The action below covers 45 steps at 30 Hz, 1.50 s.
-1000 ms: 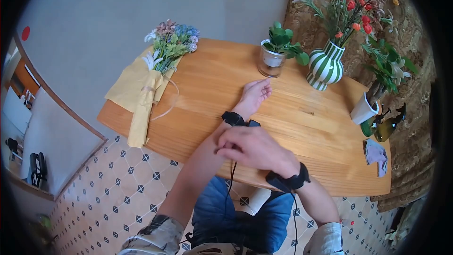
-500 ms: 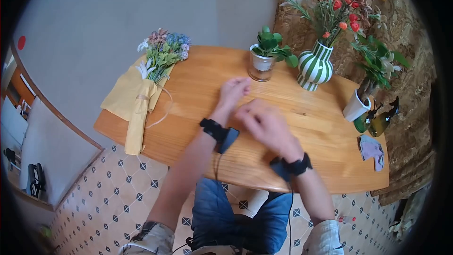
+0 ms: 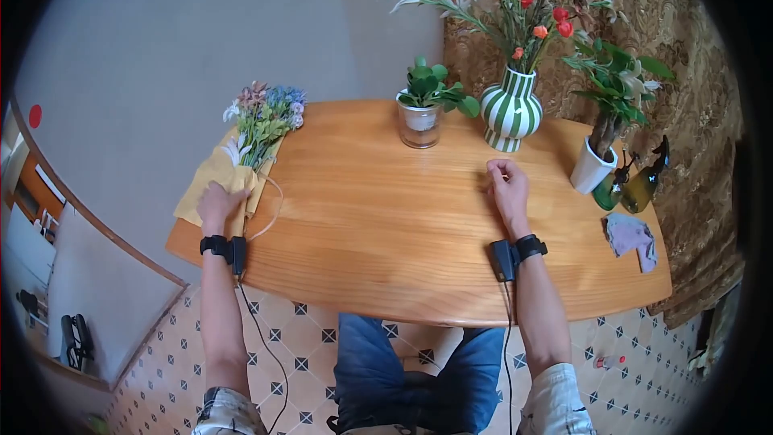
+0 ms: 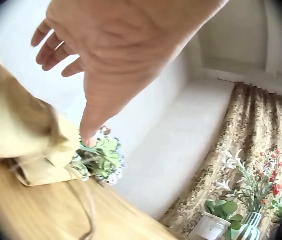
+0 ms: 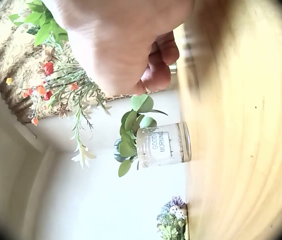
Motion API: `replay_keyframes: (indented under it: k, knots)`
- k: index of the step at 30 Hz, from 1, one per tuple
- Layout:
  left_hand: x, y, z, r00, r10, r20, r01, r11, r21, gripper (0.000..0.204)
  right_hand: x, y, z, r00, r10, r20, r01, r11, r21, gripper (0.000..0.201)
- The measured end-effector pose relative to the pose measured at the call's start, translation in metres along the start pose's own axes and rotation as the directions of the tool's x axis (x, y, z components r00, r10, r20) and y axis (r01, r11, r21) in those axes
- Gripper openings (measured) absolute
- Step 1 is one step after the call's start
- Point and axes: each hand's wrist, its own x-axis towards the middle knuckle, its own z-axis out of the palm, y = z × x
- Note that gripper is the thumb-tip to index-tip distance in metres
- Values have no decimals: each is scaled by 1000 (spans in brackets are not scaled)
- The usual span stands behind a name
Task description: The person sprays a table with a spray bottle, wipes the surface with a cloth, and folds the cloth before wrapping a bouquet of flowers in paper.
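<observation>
At the table's left end lies a bouquet of artificial flowers (image 3: 270,117) wrapped in yellow paper (image 3: 205,181), its blooms toward the back edge. My left hand (image 3: 219,205) is over the wrapped stem part. In the left wrist view, that hand (image 4: 113,55) has its fingers spread and its thumb apart, beside the paper wrap (image 4: 16,110). Over the right half of the table, my right hand (image 3: 510,189) has loosely curled fingers and holds nothing. In the right wrist view, the curled fingertips (image 5: 156,75) show near the tabletop.
A potted plant in a clear cup (image 3: 420,125) stands at the back. Right of it are a green-striped vase (image 3: 511,109) of flowers, a white pot (image 3: 593,165) with a plant, dark green glass bottles (image 3: 642,189) and a purple-grey cloth (image 3: 632,239). A cord (image 3: 278,209) loops beside the bouquet.
My hands were close together over the middle, the right hand at the left wrist. They have parted: the left moved left to the bouquet, the right moved right. The head view has shifted.
</observation>
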Motion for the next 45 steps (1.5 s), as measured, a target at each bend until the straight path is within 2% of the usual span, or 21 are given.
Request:
replay_keyframes:
  k: [1, 2, 9, 11, 15, 17, 18, 20, 21, 22, 23, 24, 26, 27, 29, 33, 35, 36, 39, 43, 45]
  knots:
    - [-1, -1, 0, 976, -23, 218, 40, 996, -75, 68, 0, 2, -1, 1000, 24, 4, -24, 1000, 19, 21]
    - [-2, -3, 0, 904, -27, 427, 94, 986, -138, 67, 0, 5, -1, 999, 47, 9, -48, 998, 37, 20]
    - [8, -17, 36, 947, 17, 320, 107, 924, -368, 57, -3, 8, -4, 998, 64, 11, -64, 995, 78, 18]
    - [5, -14, 28, 981, 23, 195, 67, 894, -444, 55, -3, 9, -4, 997, 69, 35, -70, 997, 36, 18]
    - [9, -6, 15, 988, 58, 142, 23, 858, -514, 48, -4, 6, -4, 997, 74, 38, -75, 997, 25, 18]
    - [5, 8, -3, 964, 131, 230, 103, 613, -783, 37, -4, 5, -4, 997, 66, 47, -67, 998, 12, 19]
    - [2, 17, -13, 965, 127, 230, 106, 612, -784, 37, -4, 5, -5, 997, 64, 51, -65, 998, 11, 19]
    - [-10, 43, -47, 924, 247, 293, 206, 324, -923, 26, -5, 3, -4, 995, 91, 48, -91, 996, 10, 19]
    - [-17, 56, -64, 926, 237, 293, 209, 325, -922, 26, -5, 5, -4, 994, 88, 58, -89, 996, 12, 19]
    - [-24, 69, -81, 878, 337, 341, 300, 169, -939, 26, -5, 7, -5, 994, 87, 62, -88, 996, 13, 20]
    - [-28, 82, -90, 820, 443, 362, 397, 16, -918, 25, -4, 9, -5, 994, 86, 65, -87, 996, 15, 20]
    - [-25, 93, -84, 824, 437, 362, 396, 13, -918, 25, -4, 9, -4, 994, 82, 71, -83, 996, 14, 20]
    - [-21, 117, -68, 712, 636, 297, 572, -280, -771, 32, -4, 8, -5, 994, 87, 69, -87, 996, 0, 20]
    - [-24, 131, -64, 714, 635, 295, 573, -288, -767, 32, -4, 10, -5, 994, 83, 70, -83, 997, -7, 20]
    - [-38, 165, -66, 570, 805, 166, 767, -448, -460, 28, -2, 13, -7, 997, 47, 65, -44, 998, -49, 20]
    - [-52, 216, -63, 531, 836, 140, 750, -387, -537, 31, -5, 9, -7, 998, 45, 48, -43, 998, -43, 19]
    - [-56, 235, -60, 493, 850, 187, 652, -218, -726, 32, -5, 6, -7, 998, 33, 62, -29, 998, -54, 19]
    - [-59, 241, -57, 488, 853, 186, 656, -218, -723, 32, -6, 5, -7, 998, 34, 57, -31, 998, -59, 19]
    - [-66, 249, -51, 574, 800, 174, 471, -149, -869, 31, -8, -1, -6, 996, 71, 63, -67, 996, -56, 18]
    - [-73, 248, -37, 610, 776, 163, 466, -184, -866, 30, -8, -1, -6, 994, 62, 90, -57, 997, -55, 16]
    - [-71, 248, -29, 696, 700, 159, 442, -244, -863, 29, -9, -2, -6, 994, 62, 90, -56, 996, -62, 16]
